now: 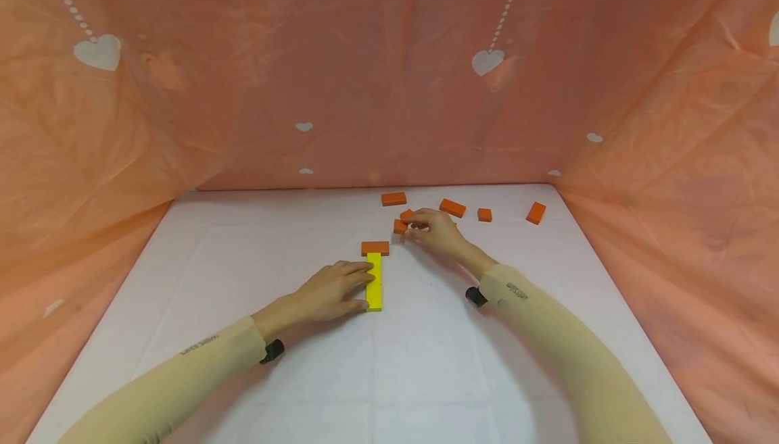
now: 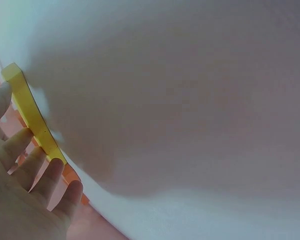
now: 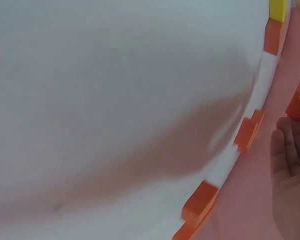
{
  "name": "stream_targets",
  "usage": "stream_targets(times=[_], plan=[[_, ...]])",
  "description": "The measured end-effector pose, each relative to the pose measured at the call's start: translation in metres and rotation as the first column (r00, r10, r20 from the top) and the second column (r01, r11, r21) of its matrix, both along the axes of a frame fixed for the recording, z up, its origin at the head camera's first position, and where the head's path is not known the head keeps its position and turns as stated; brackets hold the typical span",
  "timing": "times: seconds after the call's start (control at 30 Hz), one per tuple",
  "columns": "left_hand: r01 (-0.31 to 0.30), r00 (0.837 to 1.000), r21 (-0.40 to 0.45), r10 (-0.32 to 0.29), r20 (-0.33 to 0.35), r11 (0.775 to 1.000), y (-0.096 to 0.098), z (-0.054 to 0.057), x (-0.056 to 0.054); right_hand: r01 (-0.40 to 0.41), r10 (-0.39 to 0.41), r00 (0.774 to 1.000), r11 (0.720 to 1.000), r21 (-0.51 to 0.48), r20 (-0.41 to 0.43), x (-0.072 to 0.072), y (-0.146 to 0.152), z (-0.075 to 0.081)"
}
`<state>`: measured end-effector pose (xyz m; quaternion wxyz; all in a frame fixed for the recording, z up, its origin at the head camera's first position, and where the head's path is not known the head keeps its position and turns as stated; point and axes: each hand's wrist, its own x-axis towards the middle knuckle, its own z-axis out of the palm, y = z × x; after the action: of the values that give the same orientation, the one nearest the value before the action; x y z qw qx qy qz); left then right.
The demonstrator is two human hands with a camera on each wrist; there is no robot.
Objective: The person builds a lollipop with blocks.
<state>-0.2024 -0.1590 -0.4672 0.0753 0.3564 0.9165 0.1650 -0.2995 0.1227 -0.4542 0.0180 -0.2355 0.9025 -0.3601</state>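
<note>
A long yellow block (image 1: pixel 374 290) lies on the white tabletop, its far end against an orange block (image 1: pixel 374 248) set crosswise. My left hand (image 1: pixel 333 292) rests along the yellow block's left side, its fairly straight fingertips and thumb touching it. Farther back and to the right, my right hand (image 1: pixel 439 233) pinches a small orange block (image 1: pixel 399 226) between thumb and fingers. In the right wrist view that pinched block (image 3: pixel 297 100) appears raised off the table. Another orange piece (image 1: pixel 406 214) shows just behind it, partly hidden by the fingers.
Along the back of the table lie several more orange blocks, among them one at the back middle (image 1: pixel 393 199), one behind the right hand (image 1: pixel 452 207), a short one (image 1: pixel 484 215) and one at far right (image 1: pixel 535 213). Pink cloth (image 1: pixel 377 92) with white hearts encloses the back and sides.
</note>
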Motion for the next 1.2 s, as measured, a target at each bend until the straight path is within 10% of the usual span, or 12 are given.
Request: stream_targets(times=[1.2], plan=[[0.024, 1.000, -0.005, -0.024, -0.018, 1.000, -0.005, -0.007, -0.005, -0.102, 0.083, 0.981, 0.990, 0.097, 0.176, -0.027, -0.066, -0.007]])
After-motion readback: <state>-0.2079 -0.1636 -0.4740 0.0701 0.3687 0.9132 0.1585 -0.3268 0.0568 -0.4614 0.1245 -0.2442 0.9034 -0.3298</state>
